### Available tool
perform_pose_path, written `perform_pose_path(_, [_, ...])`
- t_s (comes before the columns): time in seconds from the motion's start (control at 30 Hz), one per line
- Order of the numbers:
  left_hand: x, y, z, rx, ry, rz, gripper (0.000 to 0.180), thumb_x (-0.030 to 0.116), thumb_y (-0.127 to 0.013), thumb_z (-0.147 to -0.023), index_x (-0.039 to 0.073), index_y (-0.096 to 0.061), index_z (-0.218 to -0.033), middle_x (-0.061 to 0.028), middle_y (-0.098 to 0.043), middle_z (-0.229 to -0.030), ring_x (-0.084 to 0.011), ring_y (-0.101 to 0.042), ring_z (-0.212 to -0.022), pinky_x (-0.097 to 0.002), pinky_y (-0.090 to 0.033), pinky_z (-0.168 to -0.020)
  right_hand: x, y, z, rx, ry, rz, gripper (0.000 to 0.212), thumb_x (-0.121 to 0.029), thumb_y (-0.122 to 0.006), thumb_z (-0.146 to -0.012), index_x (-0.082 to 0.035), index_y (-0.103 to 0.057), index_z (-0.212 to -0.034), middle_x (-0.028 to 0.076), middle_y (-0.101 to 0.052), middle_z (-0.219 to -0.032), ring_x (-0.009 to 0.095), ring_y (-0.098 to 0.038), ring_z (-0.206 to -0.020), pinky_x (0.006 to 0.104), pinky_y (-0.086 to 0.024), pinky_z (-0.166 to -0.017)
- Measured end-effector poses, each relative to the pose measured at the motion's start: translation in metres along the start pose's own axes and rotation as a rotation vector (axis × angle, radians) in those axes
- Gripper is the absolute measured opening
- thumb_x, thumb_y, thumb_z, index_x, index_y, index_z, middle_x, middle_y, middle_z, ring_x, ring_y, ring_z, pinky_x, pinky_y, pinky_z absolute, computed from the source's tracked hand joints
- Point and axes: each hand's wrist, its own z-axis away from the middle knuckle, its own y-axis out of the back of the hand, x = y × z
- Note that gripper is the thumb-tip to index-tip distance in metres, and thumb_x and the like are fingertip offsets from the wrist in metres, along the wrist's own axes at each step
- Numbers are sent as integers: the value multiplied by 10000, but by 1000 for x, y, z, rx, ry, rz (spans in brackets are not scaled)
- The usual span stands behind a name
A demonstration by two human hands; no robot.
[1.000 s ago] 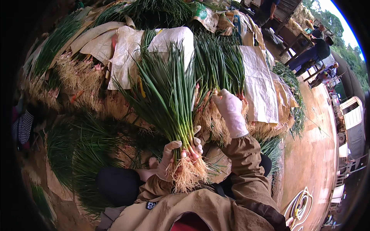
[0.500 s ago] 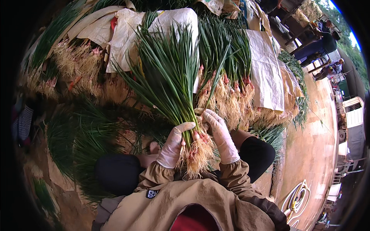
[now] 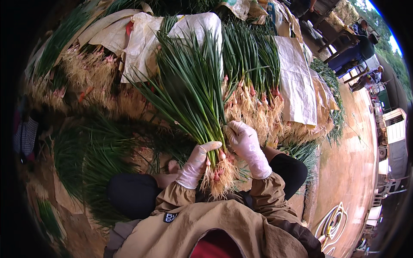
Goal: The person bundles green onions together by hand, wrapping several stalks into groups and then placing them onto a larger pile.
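Note:
A bunch of spring onions [image 3: 191, 92] stands upright in front of me, long green leaves fanning up and away, pale stringy roots and pinkish bulbs hanging at the near end. My left hand [image 3: 194, 164], in a thin whitish glove, is closed around the stems just above the bulbs, thumb across the front. At the right side of the bunch is my gloved right hand [image 3: 246, 144], its fingers curled in a pinch beside the stems. What lies between those fingertips, if anything, is too small to make out.
Beyond the bunch, more spring onions [image 3: 254, 56] lie piled with roots toward me, partly under white sacks [image 3: 297, 81]. Loose leaves [image 3: 105, 163] spread on the floor at left. A coiled hose [image 3: 331, 225] lies at right. People [image 3: 365, 47] are at the far right.
My right hand has shifted slightly right, its fingers drawn off the front of the stems. A leaf that leaned out to the right now lies closer to the bunch. The left hand keeps its hold.

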Motion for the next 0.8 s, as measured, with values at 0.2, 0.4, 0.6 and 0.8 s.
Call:
perform_pose_path(0.2, [-4, 31, -13, -207, 31, 135, 295, 131, -522, -880, -66, -580, -1091, -162, -649, -726, -289, -644, -575, -300, -534, -509, -5, -33, 3, 131, -427, -658, 204, -248, -581, -980, -48, -600, -948, -44, -528, -605, 39, -436, -463, 199, -366, -403])
perform_pose_path(0.4, [-7, 5, 3, -345, -3, 462, 353, 141, -597, -815, 42, -561, -1152, -119, -608, -912, -262, -593, -899, -398, -517, -808, 46, -4, -18, 400, -320, -300, 285, -235, -472, -1024, -16, -584, -880, 37, -598, -667, 84, -486, -558, 250, -454, -534])
perform_pose_path(0.6, [20, -21, 33, -362, -68, 510, 584, 273, -582, -847, 8, -454, -1351, -78, -609, -1006, -197, -549, -892, -331, -487, -788, -22, 42, -45, -621, -326, 591, 529, -517, -504, -948, -36, -670, -1093, 150, -710, -900, 289, -686, -793, 394, -547, -781])
perform_pose_path(0.8, [9, -14, 12, -527, -92, 589, 475, 226, -618, -780, 4, -550, -1193, -86, -597, -936, -279, -558, -955, -422, -443, -912, 44, 64, -192, 110, -435, 581, 476, -480, -608, -908, -45, -669, -1093, 89, -698, -751, 161, -646, -598, 324, -535, -559])
